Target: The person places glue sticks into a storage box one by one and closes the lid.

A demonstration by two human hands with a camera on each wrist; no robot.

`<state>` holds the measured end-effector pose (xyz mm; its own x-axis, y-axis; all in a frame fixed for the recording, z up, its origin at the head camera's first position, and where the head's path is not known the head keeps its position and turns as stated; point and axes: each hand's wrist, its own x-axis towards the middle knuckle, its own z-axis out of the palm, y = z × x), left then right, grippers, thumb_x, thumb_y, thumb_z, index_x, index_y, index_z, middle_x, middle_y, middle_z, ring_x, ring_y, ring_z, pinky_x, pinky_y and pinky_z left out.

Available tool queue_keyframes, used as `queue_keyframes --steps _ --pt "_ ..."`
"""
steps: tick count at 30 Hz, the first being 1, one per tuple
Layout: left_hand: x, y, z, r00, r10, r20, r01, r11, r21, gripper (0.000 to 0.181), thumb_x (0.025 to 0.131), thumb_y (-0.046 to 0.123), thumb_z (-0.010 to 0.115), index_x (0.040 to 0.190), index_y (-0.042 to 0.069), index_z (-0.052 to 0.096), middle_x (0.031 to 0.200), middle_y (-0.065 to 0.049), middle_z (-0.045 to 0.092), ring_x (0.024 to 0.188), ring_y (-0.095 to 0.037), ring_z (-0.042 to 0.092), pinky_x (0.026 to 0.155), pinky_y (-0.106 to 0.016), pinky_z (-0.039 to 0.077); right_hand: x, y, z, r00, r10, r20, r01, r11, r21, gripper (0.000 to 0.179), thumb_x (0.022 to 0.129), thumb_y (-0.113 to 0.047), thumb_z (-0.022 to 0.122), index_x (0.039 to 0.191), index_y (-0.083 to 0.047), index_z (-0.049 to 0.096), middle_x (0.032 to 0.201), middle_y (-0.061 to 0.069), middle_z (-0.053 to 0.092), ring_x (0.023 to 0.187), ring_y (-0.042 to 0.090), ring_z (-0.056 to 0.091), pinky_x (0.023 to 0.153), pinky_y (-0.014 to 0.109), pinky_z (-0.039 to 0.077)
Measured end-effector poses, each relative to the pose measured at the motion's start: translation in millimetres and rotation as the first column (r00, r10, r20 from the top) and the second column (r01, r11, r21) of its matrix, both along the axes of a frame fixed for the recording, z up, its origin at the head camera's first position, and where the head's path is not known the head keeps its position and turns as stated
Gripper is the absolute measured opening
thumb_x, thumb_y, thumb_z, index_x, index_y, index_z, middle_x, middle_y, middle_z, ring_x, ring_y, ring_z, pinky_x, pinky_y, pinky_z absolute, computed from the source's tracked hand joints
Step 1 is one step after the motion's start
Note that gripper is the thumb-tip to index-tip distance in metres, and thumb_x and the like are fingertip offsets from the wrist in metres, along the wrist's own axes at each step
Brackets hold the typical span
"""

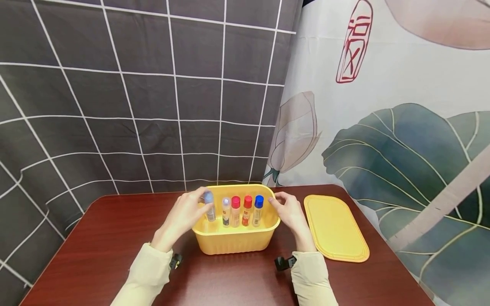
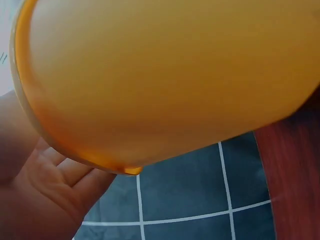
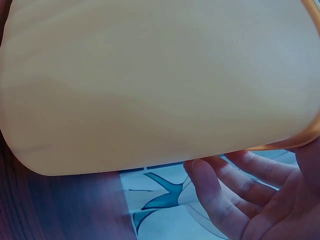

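Observation:
A yellow plastic bin [image 1: 233, 242] stands on the table with several small clear tubes with coloured caps upright in it. Reaching over its left rim, my left hand [image 1: 187, 210] pinches a light-blue-capped tube [image 1: 210, 208] between thumb and fingers, inside the bin. In the left wrist view the bin wall hides those fingertips. My right hand [image 1: 291, 212] grips the bin's right rim, thumb on top; its other fingers [image 3: 210, 187] curl along the outer side in the right wrist view. Red-capped tubes [image 1: 235, 211] and a blue-capped tube [image 1: 257, 210] stand towards the right.
A flat yellow lid [image 1: 337, 227] lies on the dark red table [image 1: 95, 250], right of my right hand. Behind the table hang a dark cloth with a white grid [image 1: 145, 97] and a white cloth with a lotus print [image 1: 383, 148].

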<state>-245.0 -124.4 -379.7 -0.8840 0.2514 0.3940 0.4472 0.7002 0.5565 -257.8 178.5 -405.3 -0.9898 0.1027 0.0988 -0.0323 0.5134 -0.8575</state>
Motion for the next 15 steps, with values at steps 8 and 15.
queue_keyframes --steps 8,15 --pt "-13.2 5.6 9.7 0.992 -0.095 0.079 0.109 0.976 -0.191 0.031 0.083 0.012 0.076 0.112 0.007 0.065 0.082 0.001 0.062 0.068 -0.014 0.056 0.064 -0.029 0.052 -1.7 0.8 -0.6 1.0 0.003 0.007 -0.003 1.0 0.004 0.031 0.095 -0.024 0.066 0.116 -0.001 0.066 0.096 0.014 0.067 0.089 0.035 0.066 0.074 0.037 0.057" --pt "-25.9 9.9 14.1 0.972 -0.132 0.197 0.179 0.953 -0.243 0.028 0.082 0.01 0.077 0.106 0.007 0.063 0.077 0.003 0.058 0.067 -0.014 0.056 0.06 -0.027 0.05 -1.1 0.1 -1.4 1.0 -0.001 0.008 0.001 1.0 0.008 0.032 0.094 -0.024 0.066 0.116 -0.001 0.066 0.096 0.013 0.067 0.088 0.035 0.066 0.073 0.037 0.057"
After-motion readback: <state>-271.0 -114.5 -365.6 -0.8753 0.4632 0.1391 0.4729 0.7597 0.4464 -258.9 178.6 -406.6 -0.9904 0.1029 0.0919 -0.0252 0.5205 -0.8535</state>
